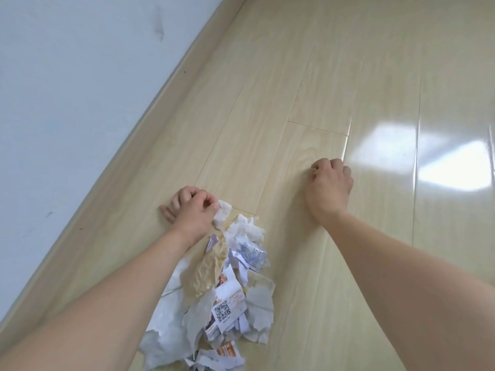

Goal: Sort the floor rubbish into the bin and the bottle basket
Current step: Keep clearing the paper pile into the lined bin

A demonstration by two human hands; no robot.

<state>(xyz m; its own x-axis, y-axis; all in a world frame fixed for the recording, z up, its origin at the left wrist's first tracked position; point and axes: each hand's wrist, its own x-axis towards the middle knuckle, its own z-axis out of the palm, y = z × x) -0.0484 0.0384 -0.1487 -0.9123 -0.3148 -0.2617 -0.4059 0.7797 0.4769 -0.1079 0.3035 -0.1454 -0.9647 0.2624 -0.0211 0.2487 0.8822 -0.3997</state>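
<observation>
A heap of paper rubbish (227, 295) lies on the pale wood floor between my arms: crumpled tissues, brown paper, torn white scraps, one with a QR code (221, 311). My left hand (191, 211) rests at the heap's far end, thumb and finger pinched on a small crumpled white tissue (222, 214). My right hand (328, 188) is down on the bare floor to the right of the heap, fingers curled under; whether anything is in it is hidden. No bin or bottle basket is in view.
A white wall (67, 89) with a wood skirting board (150, 124) runs diagonally along the left. Glossy floorboards (375, 76) stretch ahead and right, with window glare at the far right.
</observation>
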